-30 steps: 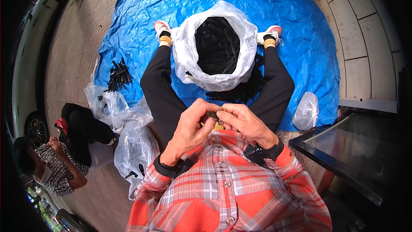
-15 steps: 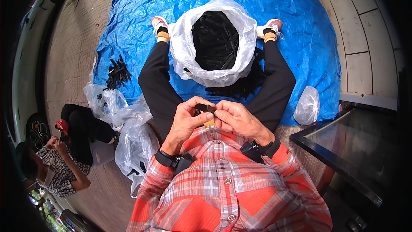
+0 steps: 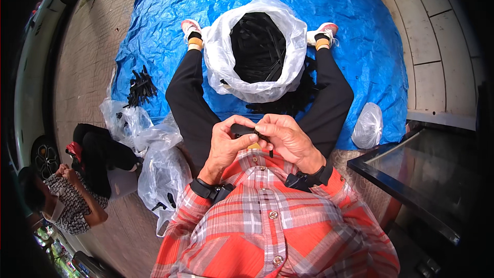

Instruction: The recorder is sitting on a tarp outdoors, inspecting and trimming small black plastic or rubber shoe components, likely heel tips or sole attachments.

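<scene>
Close to my chest, both hands meet over a small black strip [image 3: 241,130], perhaps fabric or plastic. My left hand [image 3: 225,144] grips it between thumb and curled fingers. My right hand [image 3: 289,138] pinches its other end, and a dark tip hangs below those fingers. Much of the strip is hidden by the fingers, so its exact kind cannot be made out. Between my feet stands a wide-mouthed clear plastic bag [image 3: 217,54] holding a mass of black strips [image 3: 257,46]. More black pieces [image 3: 280,107] lie on the tarp against the bag's near side.
A blue tarp [image 3: 170,0] spreads under my legs. A small black heap [image 3: 141,88] lies on its left. Crumpled clear bags [image 3: 162,167] sit at my left, near a seated person [image 3: 77,195]. A tied bag [image 3: 368,126] and dark glass-topped table [image 3: 411,170] are at right.
My right hand has shifted slightly, its fingers rising and bending around the strip. A dark end now hangs under them. My left hand stays nearly in place.
</scene>
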`<control>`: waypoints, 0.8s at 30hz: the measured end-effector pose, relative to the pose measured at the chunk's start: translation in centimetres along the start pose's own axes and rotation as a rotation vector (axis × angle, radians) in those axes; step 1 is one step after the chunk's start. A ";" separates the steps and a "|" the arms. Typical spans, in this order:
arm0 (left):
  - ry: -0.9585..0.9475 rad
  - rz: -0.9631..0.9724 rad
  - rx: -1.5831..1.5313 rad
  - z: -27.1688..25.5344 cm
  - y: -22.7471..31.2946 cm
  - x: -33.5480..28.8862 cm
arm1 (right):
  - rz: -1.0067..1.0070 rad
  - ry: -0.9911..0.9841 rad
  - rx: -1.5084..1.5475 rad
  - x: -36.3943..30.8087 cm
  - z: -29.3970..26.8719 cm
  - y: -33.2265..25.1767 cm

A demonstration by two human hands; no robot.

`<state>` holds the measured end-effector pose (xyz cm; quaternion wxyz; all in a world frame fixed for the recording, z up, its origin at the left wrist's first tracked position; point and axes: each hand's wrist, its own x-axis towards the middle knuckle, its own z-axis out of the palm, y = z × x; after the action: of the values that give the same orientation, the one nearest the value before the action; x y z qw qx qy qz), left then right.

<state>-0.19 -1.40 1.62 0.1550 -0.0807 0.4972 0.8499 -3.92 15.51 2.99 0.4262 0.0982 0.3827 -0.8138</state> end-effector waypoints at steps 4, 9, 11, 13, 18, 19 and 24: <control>-0.011 0.050 0.065 -0.3 -0.6 0.0 | -0.085 0.001 0.019 -0.4 0.2 -0.1; -0.038 0.117 0.116 -0.2 -0.4 0.1 | -0.138 0.053 -0.052 -0.8 0.5 -0.1; -0.054 0.137 0.126 -0.3 -0.3 0.2 | -0.144 0.063 -0.080 -0.9 0.7 -0.2; -0.070 0.156 0.137 -0.1 0.0 0.2 | -0.178 0.037 -0.140 -0.9 1.1 -0.3; -0.174 0.085 0.175 0.0 1.0 0.1 | -0.016 -0.034 -0.352 -1.0 0.2 -0.9; -0.174 0.087 0.176 0.2 1.1 -0.2 | 0.072 -0.049 -0.437 -1.0 0.1 -1.0; 0.026 -0.080 0.051 1.2 0.9 -0.3 | -0.188 0.110 -0.553 -0.6 0.3 -0.4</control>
<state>-0.14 -0.81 3.01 0.1842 -0.1077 0.5169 0.8291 -3.80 15.79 3.64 0.3380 -0.0135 0.6198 -0.7081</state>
